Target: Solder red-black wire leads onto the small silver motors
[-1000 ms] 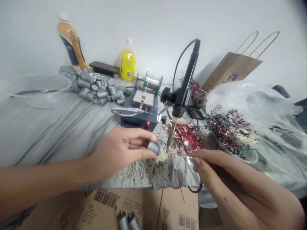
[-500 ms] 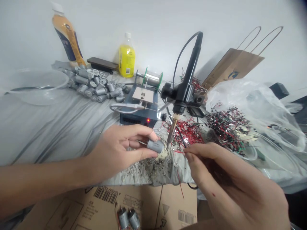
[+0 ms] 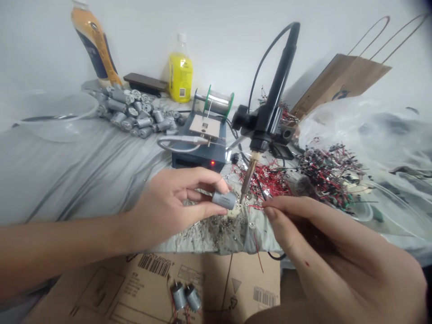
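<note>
Item, our left hand [image 3: 165, 207]: fingers curled, thumb beneath, gripping a silver DC motor [image 3: 224, 200] crosswise above the table edge, its end just beside the tip of a soldering iron [image 3: 277, 95] clamped at a slant in a black holder [image 3: 241, 118]. Item, our right hand [image 3: 324, 238]: fingertips [image 3: 270, 213] pressed together, pinching a thin red wire [image 3: 255, 206] near that tip.

Around them, on a grey cloth [image 3: 67, 171]: a heap of red-and-black wired pieces [image 3: 330, 173], a tangle of red wires [image 3: 259, 180], a solder spool [image 3: 218, 102] on a soldering station [image 3: 199, 155], a pile of silver motors [image 3: 135, 112] — and below the edge, two wired motors [image 3: 178, 296] on a cardboard box [image 3: 216, 281]
</note>
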The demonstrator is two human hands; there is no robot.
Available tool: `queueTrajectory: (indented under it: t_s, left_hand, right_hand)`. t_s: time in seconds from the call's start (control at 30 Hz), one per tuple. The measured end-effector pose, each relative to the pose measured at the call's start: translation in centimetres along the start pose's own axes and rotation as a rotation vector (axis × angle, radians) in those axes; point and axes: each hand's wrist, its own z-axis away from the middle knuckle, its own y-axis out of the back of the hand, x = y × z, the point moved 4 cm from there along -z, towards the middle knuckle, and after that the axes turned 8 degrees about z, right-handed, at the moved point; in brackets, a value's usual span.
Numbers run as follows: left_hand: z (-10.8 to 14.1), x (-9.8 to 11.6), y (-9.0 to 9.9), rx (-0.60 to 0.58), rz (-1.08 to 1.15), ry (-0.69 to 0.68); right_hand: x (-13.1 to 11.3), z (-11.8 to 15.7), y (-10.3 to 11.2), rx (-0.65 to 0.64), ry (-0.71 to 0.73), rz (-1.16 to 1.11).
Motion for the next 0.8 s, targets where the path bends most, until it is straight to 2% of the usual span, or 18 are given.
queueTrajectory:
  t_s: [0.17, 0.33, 0.5, 0.7, 0.8]
  left_hand:
    - [0.05, -0.06, -0.17, -0.007, -0.001, -0.009]
    - [0.06, 0.04, -0.17, -0.015, -0.001, -0.022]
    - [0.01, 0.11, -0.05, 0.019, -0.008, -0.018]
    - [-0.05, 0.12, -0.31, 0.030, 0.006, -0.005]
    - [-0.08, 0.16, -0.28, 0.032, 0.010, -0.001]
  right_hand:
    - [0.15, -0.15, -0.28, 0.019, 0.056, -0.038]
    - [0.26, -0.24, -0.25, -0.010, 0.008, -0.020]
    - [0.27, -0.46, -0.23, -0.022, 0.085, -0.053]
    - [-0.32, -0.24, -0.03, -0.045, -0.014, 0.012]
    - [-0.38, -0.13, -0.07, -0.042, -0.017, -0.011]
